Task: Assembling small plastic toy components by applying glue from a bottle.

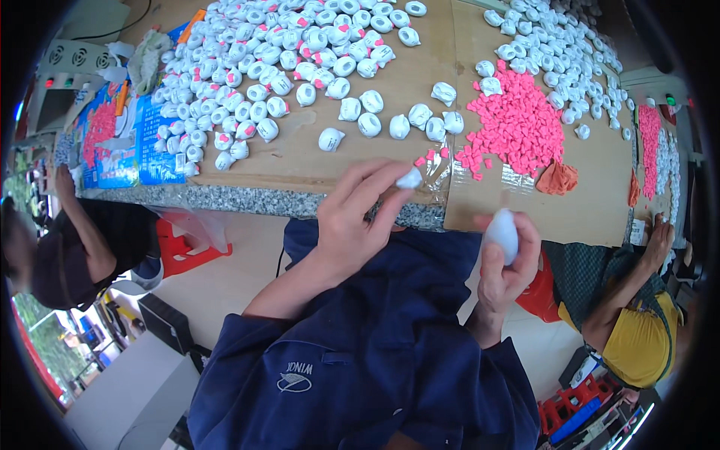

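Note:
My left hand (pixel 352 214) pinches a small white piece (pixel 410 178) between thumb and fingertips, just above the front edge of the cardboard-covered table (pixel 300 161). My right hand (pixel 504 262) grips a white egg-shaped plastic shell (pixel 502 234) upright, in front of the table edge and over my lap. A few loose pink bits (pixel 431 157) lie on the cardboard just beyond my left fingertips. A heap of small pink pieces (pixel 517 124) lies a little farther back on the right.
Several white shells with pink spots (pixel 262 67) cover the table's left and middle; another pile of white shells (pixel 559 52) lies at the back right. An orange crumpled bit (pixel 559 178) sits beside the pink heap. One person (pixel 75 247) sits at my left, another (pixel 637 300) at my right.

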The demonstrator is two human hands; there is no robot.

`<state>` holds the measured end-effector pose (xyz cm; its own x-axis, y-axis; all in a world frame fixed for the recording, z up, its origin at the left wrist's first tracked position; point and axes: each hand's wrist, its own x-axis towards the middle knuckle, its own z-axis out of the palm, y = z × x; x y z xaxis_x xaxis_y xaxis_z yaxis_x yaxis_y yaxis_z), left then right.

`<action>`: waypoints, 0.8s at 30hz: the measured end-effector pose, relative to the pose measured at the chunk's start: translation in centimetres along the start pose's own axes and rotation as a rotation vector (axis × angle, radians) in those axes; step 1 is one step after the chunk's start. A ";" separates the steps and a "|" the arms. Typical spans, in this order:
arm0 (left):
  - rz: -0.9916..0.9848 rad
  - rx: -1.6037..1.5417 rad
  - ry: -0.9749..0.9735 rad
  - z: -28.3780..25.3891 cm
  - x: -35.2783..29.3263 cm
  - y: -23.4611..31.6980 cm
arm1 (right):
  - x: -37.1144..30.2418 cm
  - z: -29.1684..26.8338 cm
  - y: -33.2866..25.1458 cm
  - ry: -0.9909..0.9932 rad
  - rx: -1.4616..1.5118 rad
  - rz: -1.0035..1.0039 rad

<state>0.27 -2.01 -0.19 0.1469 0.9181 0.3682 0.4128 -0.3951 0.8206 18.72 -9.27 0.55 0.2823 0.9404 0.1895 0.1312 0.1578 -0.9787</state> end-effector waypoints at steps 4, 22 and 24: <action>-0.390 -0.587 -0.165 -0.8 -0.6 0.4 | 0.3 -0.8 -0.2 -0.043 -0.127 -0.032; -0.516 -0.706 -0.181 -0.9 -0.4 0.7 | 0.8 0.0 -0.7 -0.140 -0.108 0.045; -0.506 -0.716 -0.174 -0.9 -0.4 0.7 | 0.7 -0.1 -0.8 -0.108 -0.097 0.070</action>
<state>-0.33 -2.69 0.58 0.2581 0.9566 -0.1356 -0.1868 0.1871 0.9644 18.90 -8.76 1.49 0.1906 0.9759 0.1064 0.2076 0.0659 -0.9760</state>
